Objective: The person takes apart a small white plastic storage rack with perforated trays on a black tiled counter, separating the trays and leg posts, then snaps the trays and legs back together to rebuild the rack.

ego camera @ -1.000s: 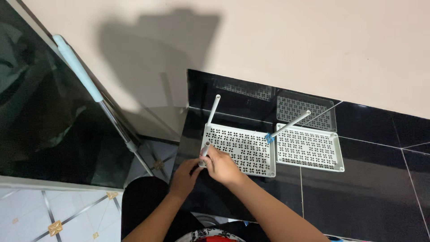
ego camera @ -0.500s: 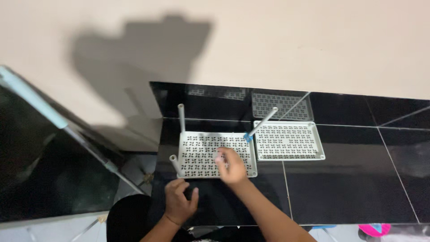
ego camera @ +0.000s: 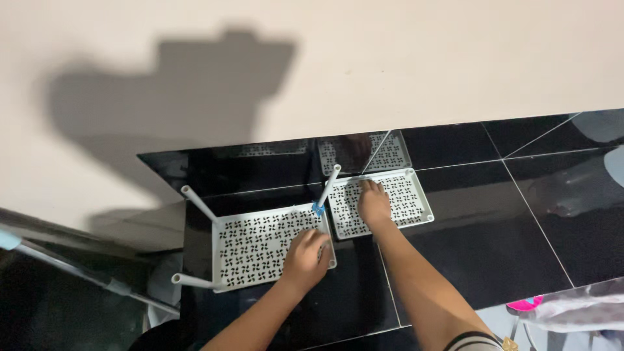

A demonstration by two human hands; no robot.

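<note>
Two white plastic perforated trays with matt tubes lie on glossy black tiles.

We see 2 white plastic shelf panels lying flat on the glossy black tiled floor, close to the foot of the pale wall. Both are rectangular, with a raised rim and a perforated pinwheel pattern. The left panel lies slightly tilted and carries white tube legs: 1 rises from its far left corner, 1 juts out from its near left corner, and a third stands at its far right corner with a small blue piece at the base. The right panel lies just beside it, nearly touching, and has no legs fitted.
</note>
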